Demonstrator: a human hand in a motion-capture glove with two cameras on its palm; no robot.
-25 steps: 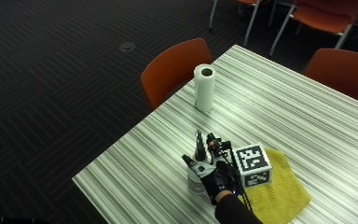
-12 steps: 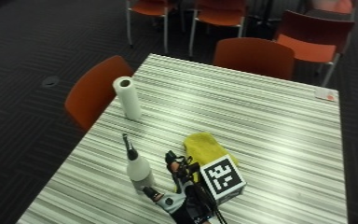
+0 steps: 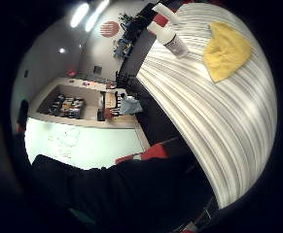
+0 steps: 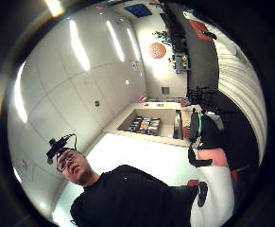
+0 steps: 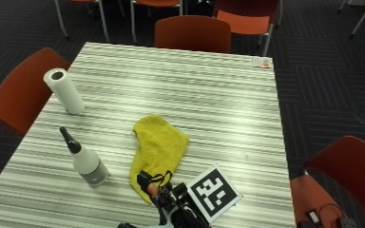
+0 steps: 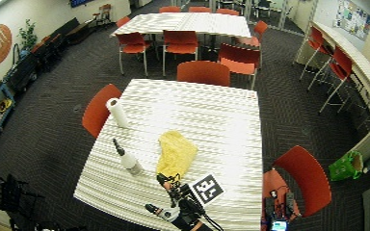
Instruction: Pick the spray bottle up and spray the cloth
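The spray bottle (image 5: 88, 164), white with a black nozzle, stands upright on the striped table (image 5: 220, 95) near its left edge. It also shows in the wide outside view (image 6: 129, 161) and in the little finger side palm view (image 3: 170, 36). To its right lies a crumpled yellow cloth (image 5: 159, 151) (image 6: 175, 154) (image 3: 226, 56). My gloved right hand (image 5: 167, 202) (image 6: 177, 195) hovers at the cloth's near end, right of the bottle and apart from it. Its fingers reach toward the cloth and hold nothing.
A white paper towel roll (image 5: 64, 90) stands at the far left of the table. Orange chairs (image 5: 192, 32) ring the table, one at the left edge (image 5: 21, 95) and one at the near right (image 5: 347, 166). A small card (image 5: 262, 62) lies at the far right corner.
The outside camera has swung round the table. My hand stays at the near end of the cloth, and the bottle still stands untouched.
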